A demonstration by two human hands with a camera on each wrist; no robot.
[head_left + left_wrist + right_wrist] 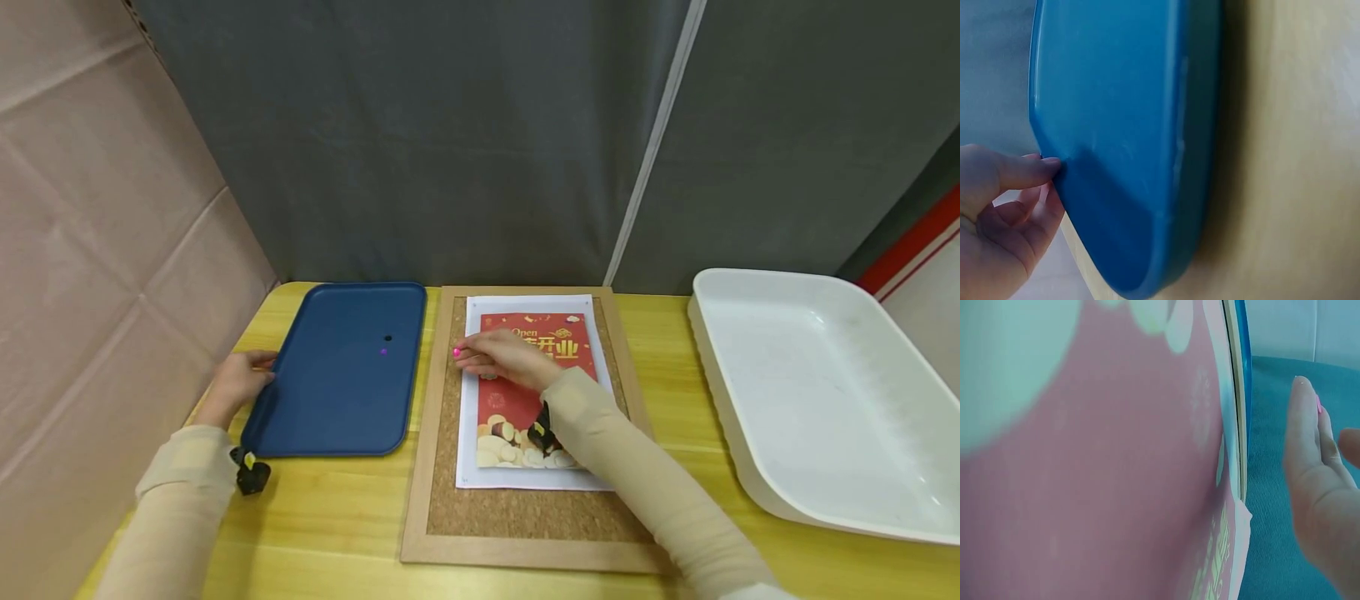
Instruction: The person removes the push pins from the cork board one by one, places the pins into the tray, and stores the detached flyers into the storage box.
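My left hand (234,385) pinches the left rim of a dark blue tray (330,392), thumb on top, as the left wrist view shows. A black pin (387,338) and a purple pin (384,352) lie in the tray. Over the left side of a wood-framed cork board (517,517), my right hand (504,357) pinches a small pink pushpin (456,352) at its fingertips. Beneath that hand a red poster (517,408) with gold lettering lies on a white sheet (467,450) on the board. The right wrist and sleeve hide part of the poster.
A deep white plastic tub (817,392) stands at the right on the yellow wooden table (322,517). Behind the table hangs a grey curtain (450,150), and a pale pinkish cloth (112,250) covers the left side.
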